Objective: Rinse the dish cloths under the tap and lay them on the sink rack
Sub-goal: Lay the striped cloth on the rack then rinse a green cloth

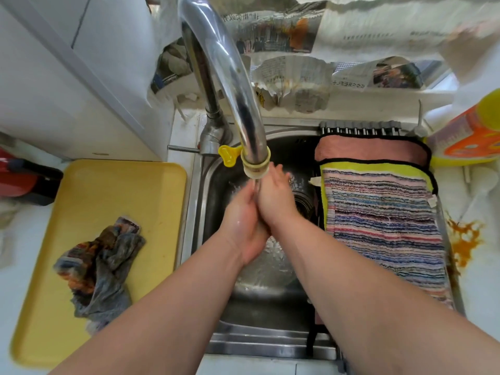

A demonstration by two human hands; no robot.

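Note:
Water runs from the chrome tap (253,147) onto my two hands, held together over the steel sink (259,301). My left hand (243,226) and my right hand (276,196) press against each other, fingers fairly straight, with no cloth between them. A striped multicolour cloth (384,228) with a yellow border lies flat on the sink rack (359,128) at the right. A pink cloth (373,151) lies behind it on the same rack. A crumpled grey and orange cloth (100,266) sits on the yellow tray (121,190) left of the sink.
A yellow and orange bottle (470,136) stands at the right of the rack. An orange stain (462,239) marks the white counter there. A red and black object (24,177) lies at the far left. Newspaper (297,77) lines the wall behind the sink.

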